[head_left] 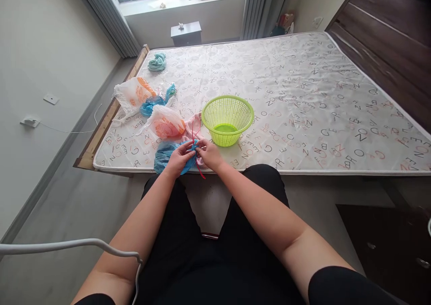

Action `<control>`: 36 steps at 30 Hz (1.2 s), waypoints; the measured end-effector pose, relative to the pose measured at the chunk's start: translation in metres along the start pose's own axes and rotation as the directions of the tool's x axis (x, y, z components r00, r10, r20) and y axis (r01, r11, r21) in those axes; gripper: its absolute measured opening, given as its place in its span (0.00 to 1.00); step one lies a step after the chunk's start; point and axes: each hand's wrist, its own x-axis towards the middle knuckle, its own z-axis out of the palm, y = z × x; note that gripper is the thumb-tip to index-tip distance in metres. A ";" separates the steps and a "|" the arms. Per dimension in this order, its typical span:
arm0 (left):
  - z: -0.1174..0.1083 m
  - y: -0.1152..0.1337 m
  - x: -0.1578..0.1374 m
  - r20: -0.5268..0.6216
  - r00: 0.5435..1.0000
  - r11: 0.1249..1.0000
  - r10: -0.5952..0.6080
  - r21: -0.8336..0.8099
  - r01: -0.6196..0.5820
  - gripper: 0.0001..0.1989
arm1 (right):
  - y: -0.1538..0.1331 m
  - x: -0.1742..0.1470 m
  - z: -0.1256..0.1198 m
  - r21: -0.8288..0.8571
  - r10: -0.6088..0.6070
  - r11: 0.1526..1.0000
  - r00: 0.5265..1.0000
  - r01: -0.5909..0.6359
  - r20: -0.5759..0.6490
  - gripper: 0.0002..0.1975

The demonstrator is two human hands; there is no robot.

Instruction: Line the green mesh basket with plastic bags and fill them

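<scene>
My left hand [180, 159] and my right hand [209, 154] meet at the mattress's near edge, fingers pinched on the gathered neck of a blue plastic bag [164, 156]. The bag's body lies to the left, partly under my left hand. A thin red string [201, 170] runs at the neck, with ends sticking up and hanging down; whether it is knotted is hidden by my fingers. Just beyond my hands is a pink cloth [192, 128]. A white plastic bag with orange print [164, 122] touches it on the left. To the right stands a green plastic basket [227, 132], upright.
Farther left on the mattress [303, 116] lie another white bag [131, 94], a blue bag [153, 105] and a bundled teal cloth [157, 62]. The wooden bed frame [101, 139] borders the left side. A white cable [67, 246] crosses near my left arm.
</scene>
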 end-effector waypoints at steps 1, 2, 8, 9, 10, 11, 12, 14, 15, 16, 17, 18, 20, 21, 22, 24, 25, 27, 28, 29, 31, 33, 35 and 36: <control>-0.001 -0.001 0.005 0.009 1.000 0.998 0.010 0.055 -0.010 0.36 | 0.000 0.005 -0.004 0.001 0.036 0.999 0.999 -0.036 -0.001 0.03; -0.003 -0.002 0.010 0.015 1.000 0.993 0.014 0.115 -0.015 0.35 | 0.001 0.009 -0.007 -0.022 0.046 0.999 0.999 -0.047 -0.005 0.02; -0.023 -0.001 0.023 -0.012 0.995 0.850 0.099 0.520 -0.079 0.17 | 0.015 0.022 -0.021 -0.346 -0.101 0.933 0.995 0.097 0.007 0.03; -0.026 0.000 0.023 -0.015 0.995 0.818 0.100 0.571 -0.074 0.15 | 0.019 0.022 -0.022 -0.371 -0.101 0.923 0.995 0.100 0.017 0.03; -0.028 0.002 0.023 -0.015 0.995 0.787 0.096 0.614 -0.067 0.13 | 0.022 0.022 -0.022 -0.391 -0.091 0.916 0.996 0.093 0.022 0.04; -0.029 0.003 0.023 -0.013 0.996 0.757 0.092 0.650 -0.061 0.12 | 0.024 0.023 -0.023 -0.411 -0.074 0.908 0.997 0.076 0.020 0.04; -0.030 0.004 0.022 -0.009 0.996 0.732 0.090 0.679 -0.060 0.11 | 0.026 0.023 -0.023 -0.432 -0.051 0.901 0.999 0.050 0.011 0.05; -0.030 0.006 0.023 -0.005 0.995 0.695 0.096 0.716 -0.063 0.10 | 0.026 0.024 -0.025 -0.458 0.002 0.889 1.000 -0.007 -0.013 0.07; -0.029 0.006 0.023 -0.002 0.995 0.688 0.098 0.723 -0.066 0.10 | 0.025 0.025 -0.027 -0.456 0.011 0.890 1.000 -0.015 -0.013 0.08; -0.028 0.006 0.024 0.002 0.995 0.691 0.098 0.720 -0.069 0.10 | 0.022 0.026 -0.028 -0.441 -0.003 0.897 1.000 0.003 0.001 0.08; -0.027 0.005 0.025 0.010 0.995 0.700 0.095 0.711 -0.074 0.10 | 0.018 0.026 -0.030 -0.417 -0.043 0.908 0.999 0.048 0.021 0.07; -0.025 0.004 0.026 0.021 0.995 0.709 0.093 0.700 -0.081 0.11 | 0.013 0.026 -0.031 -0.389 -0.101 0.915 0.994 0.109 0.041 0.07; -0.020 0.001 0.028 0.043 0.994 0.715 0.103 0.691 -0.104 0.11 | 0.004 0.026 -0.033 -0.367 -0.216 0.901 0.973 0.230 0.078 0.08; -0.018 0.000 0.030 0.055 0.992 0.710 0.113 0.694 -0.119 0.10 | 0.000 0.025 -0.034 -0.381 -0.247 0.886 0.964 0.266 0.099 0.10; -0.015 -0.001 0.031 0.067 0.990 0.704 0.122 0.697 -0.134 0.10 | -0.002 0.024 -0.035 -0.407 -0.255 0.868 0.959 0.283 0.125 0.10; -0.011 -0.001 0.033 0.088 0.988 0.701 0.129 0.696 -0.154 0.09 | -0.003 0.023 -0.037 -0.467 -0.213 0.841 0.961 0.272 0.176 0.08; -0.009 0.000 0.034 0.096 0.987 0.700 0.127 0.696 -0.157 0.09 | -0.002 0.022 -0.038 -0.491 -0.178 0.834 0.965 0.252 0.192 0.06; -0.007 0.004 0.035 0.099 0.988 0.689 0.119 0.708 -0.154 0.08 | 0.003 0.023 -0.040 -0.517 -0.117 0.831 0.973 0.206 0.199 0.07; -0.006 0.005 0.036 0.092 0.989 0.679 0.117 0.720 -0.147 0.08 | 0.006 0.023 -0.041 -0.524 -0.095 0.831 0.976 0.186 0.197 0.08; -0.006 0.007 0.036 0.081 0.990 0.670 0.117 0.729 -0.139 0.07 | 0.009 0.023 -0.043 -0.527 -0.080 0.832 0.978 0.172 0.193 0.09; -0.006 0.009 0.036 0.056 0.993 0.672 0.108 0.732 -0.114 0.07 | 0.013 0.024 -0.044 -0.513 -0.075 0.843 0.979 0.163 0.188 0.10; -0.007 0.010 0.036 0.045 0.995 0.699 0.088 0.709 -0.093 0.07 | 0.016 0.023 -0.043 -0.482 -0.099 0.857 0.977 0.180 0.189 0.09; -0.007 0.008 0.036 0.057 0.995 0.725 0.080 0.682 -0.097 0.08 | 0.017 0.023 -0.040 -0.457 -0.131 0.863 0.969 0.215 0.208 0.09; -0.007 0.007 0.036 0.068 0.994 0.735 0.083 0.669 -0.107 0.08 | 0.017 0.023 -0.039 -0.456 -0.136 0.860 0.964 0.229 0.227 0.09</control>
